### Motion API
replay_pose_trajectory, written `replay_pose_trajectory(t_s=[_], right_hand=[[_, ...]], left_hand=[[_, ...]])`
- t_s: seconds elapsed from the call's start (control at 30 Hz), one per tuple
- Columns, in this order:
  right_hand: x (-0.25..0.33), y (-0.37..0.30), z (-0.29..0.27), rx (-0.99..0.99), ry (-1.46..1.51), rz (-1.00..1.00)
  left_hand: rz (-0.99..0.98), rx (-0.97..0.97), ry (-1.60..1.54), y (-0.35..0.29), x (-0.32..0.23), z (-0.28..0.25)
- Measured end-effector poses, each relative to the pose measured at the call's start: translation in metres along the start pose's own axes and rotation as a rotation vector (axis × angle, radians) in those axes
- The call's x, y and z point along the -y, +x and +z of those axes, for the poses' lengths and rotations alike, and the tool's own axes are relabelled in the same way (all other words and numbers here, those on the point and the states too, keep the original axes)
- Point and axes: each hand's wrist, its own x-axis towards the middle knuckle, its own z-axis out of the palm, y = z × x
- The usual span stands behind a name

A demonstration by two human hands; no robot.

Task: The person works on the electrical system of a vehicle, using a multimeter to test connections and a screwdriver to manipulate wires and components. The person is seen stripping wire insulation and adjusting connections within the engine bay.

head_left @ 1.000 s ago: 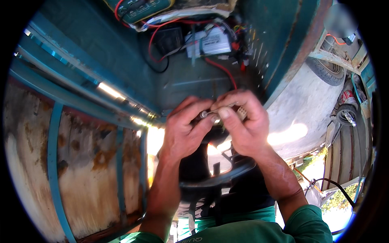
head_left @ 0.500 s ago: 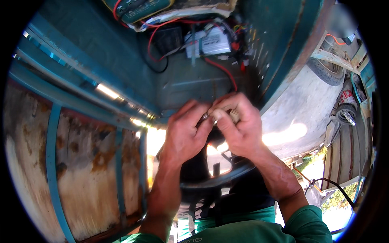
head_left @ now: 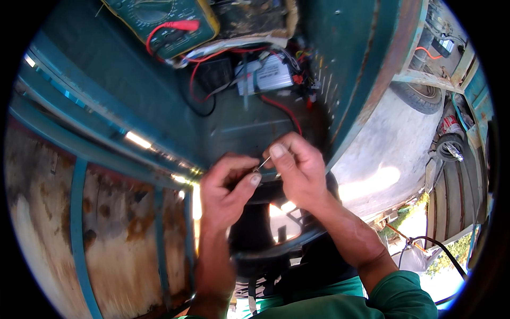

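Observation:
Both my hands are raised together over the front of a teal metal compartment. My left hand [head_left: 226, 189] is closed in a pinch, thumb against the fingers, on a tiny dark metallic piece whose kind I cannot make out. My right hand [head_left: 300, 173] pinches a thin, straight metal pin [head_left: 264, 162] between thumb and forefinger. The pin slants down to the left, and its lower end meets the piece at my left fingertips. Behind the hands, a red cable [head_left: 284, 109] runs along the compartment floor toward my right hand.
A green multimeter [head_left: 183, 40] with yellow edges and a red lead lies at the upper left. A silver box [head_left: 271, 73] sits deeper inside among tangled wires [head_left: 303, 61]. Stained wooden panels [head_left: 122, 239] flank the left; a tyre [head_left: 419, 97] is at the right.
My hands have drawn slightly apart, baring the thin pin between them. A pale connector-like piece seen in my right hand earlier no longer shows. The view has tilted, revealing more of the multimeter.

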Motion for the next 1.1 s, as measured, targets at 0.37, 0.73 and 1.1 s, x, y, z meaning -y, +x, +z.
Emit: replay_pose_trajectory(t_s=[0.37,0.73,1.1], right_hand=[[0.002,0.008,0.018,-0.078,-0.155,0.002],[-0.003,0.008,0.02,-0.07,-0.151,0.045],[-0.014,0.025,0.012,0.036,-0.133,0.086]], left_hand=[[-0.007,-0.127,-0.363,0.004,0.012,0.009],[0.33,-0.267,0.19,0.01,0.021,0.022],[0.077,-0.218,0.138,0.015,0.017,0.01]])
